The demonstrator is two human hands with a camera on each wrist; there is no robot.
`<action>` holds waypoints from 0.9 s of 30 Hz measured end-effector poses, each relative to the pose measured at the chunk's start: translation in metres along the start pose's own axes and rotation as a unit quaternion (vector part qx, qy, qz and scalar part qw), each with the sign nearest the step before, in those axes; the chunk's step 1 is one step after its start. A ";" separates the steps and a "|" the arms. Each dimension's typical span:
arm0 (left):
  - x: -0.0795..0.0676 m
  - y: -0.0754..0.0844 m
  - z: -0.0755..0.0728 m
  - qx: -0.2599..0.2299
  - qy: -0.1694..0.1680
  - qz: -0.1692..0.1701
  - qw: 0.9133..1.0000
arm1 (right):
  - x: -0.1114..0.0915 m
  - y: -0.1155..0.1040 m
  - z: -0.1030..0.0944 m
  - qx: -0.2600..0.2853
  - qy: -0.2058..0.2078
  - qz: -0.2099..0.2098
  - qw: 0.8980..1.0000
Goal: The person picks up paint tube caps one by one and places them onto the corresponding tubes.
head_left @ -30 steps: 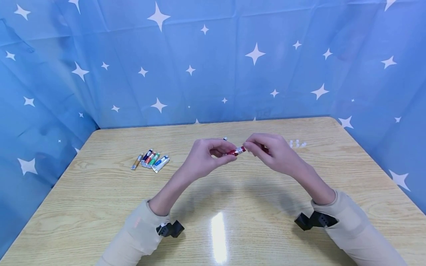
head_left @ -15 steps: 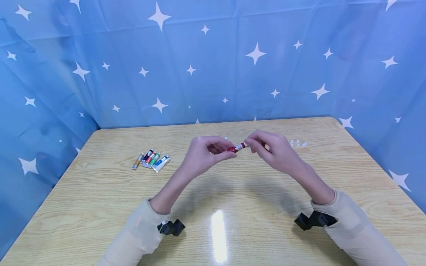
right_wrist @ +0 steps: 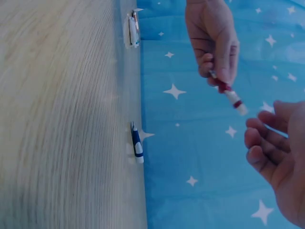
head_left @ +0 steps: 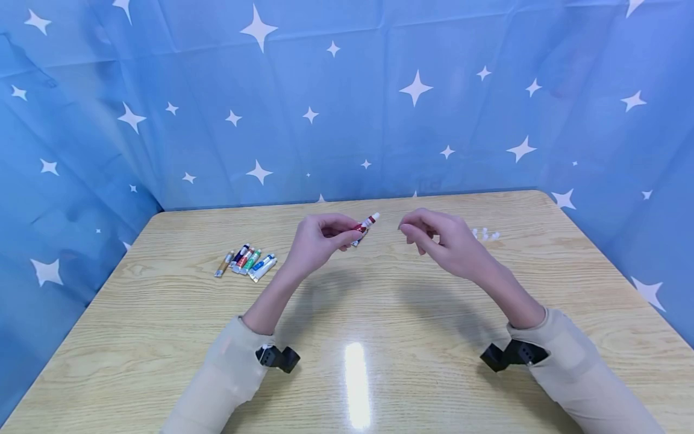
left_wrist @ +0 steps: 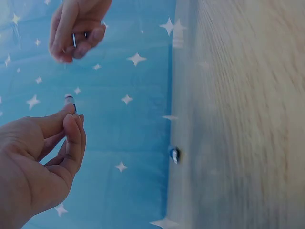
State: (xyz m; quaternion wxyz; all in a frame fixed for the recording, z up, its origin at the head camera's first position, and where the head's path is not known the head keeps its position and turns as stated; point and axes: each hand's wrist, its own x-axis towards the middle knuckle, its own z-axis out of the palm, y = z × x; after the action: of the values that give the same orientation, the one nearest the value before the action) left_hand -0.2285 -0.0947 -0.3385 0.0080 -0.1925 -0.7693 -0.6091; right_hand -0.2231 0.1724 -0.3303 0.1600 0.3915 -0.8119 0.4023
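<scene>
My left hand (head_left: 327, 241) pinches a small red paint tube (head_left: 370, 222) between thumb and fingers. Its white-tipped end points up and to the right, out past the fingertips. In the right wrist view the tube's red band and white end (right_wrist: 241, 109) show clearly. My right hand (head_left: 441, 241) hovers to the right, apart from the tube, its fingers loosely bent with nothing seen between them. Past the hands a dark blue paint tube (right_wrist: 137, 145) lies on the table, mostly hidden behind my left hand in the head view.
At the left of the wooden table (head_left: 179, 337) several paint tubes lie in a cluster, among them a green tube (head_left: 252, 260) and an ochre tube (head_left: 224, 264). Several small white pieces (head_left: 485, 234) lie beyond my right hand. A blue star-printed curtain (head_left: 347, 120) hangs behind the table.
My right hand has come away from the tube's end. My left hand has drawn left and slightly up with the red tube, which is tilted more upward, its white end exposed.
</scene>
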 end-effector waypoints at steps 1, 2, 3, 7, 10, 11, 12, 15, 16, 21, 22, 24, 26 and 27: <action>0.002 -0.003 -0.001 0.003 0.004 -0.006 1.000 | 0.000 0.001 0.000 -0.002 0.000 0.002 1.000; 0.003 -0.006 -0.003 0.006 0.009 -0.012 1.000 | 0.000 0.002 0.000 -0.003 -0.001 0.003 1.000; 0.004 -0.008 -0.004 0.010 0.014 -0.019 1.000 | -0.001 0.003 -0.001 -0.005 -0.001 0.004 1.000; 0.011 -0.017 -0.008 0.019 0.028 -0.040 0.999 | -0.001 0.006 -0.001 -0.008 -0.001 0.009 1.000; 0.015 -0.022 -0.010 0.019 0.037 -0.057 0.997 | -0.002 0.008 -0.002 -0.011 -0.002 0.016 1.000; 0.016 -0.023 -0.011 0.020 0.039 -0.063 0.997 | -0.002 0.009 -0.003 -0.013 -0.002 0.018 1.000; 0.017 -0.024 -0.011 0.022 0.041 -0.069 0.997 | -0.002 0.010 -0.003 -0.014 -0.002 0.019 1.000; 0.021 -0.028 -0.012 0.026 0.042 -0.082 0.995 | -0.002 0.012 -0.004 -0.019 -0.002 0.025 1.000; 0.022 -0.030 -0.012 0.028 0.043 -0.087 0.995 | -0.003 0.013 -0.004 -0.020 -0.003 0.026 0.999; 0.027 -0.034 -0.011 0.035 0.053 -0.107 0.992 | -0.005 0.016 -0.007 -0.021 -0.005 0.030 0.999; 0.027 -0.035 -0.011 0.034 0.056 -0.110 0.992 | -0.006 0.017 -0.007 -0.020 -0.005 0.030 0.999; 0.029 -0.037 -0.011 0.034 0.061 -0.115 0.991 | -0.007 0.018 -0.008 -0.020 -0.005 0.029 0.999; 0.031 -0.039 -0.010 0.035 0.065 -0.118 0.990 | -0.008 0.019 -0.008 -0.018 -0.006 0.029 0.999; 0.031 -0.041 -0.010 0.035 0.068 -0.118 0.990 | -0.008 0.019 -0.008 -0.017 -0.007 0.029 0.999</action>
State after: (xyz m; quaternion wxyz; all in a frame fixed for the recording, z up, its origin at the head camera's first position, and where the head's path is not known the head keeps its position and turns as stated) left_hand -0.2723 -0.1026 -0.3662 -0.0052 -0.0584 -0.8055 -0.5897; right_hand -0.2334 0.1900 -0.3399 0.1495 0.3676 -0.8309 0.3900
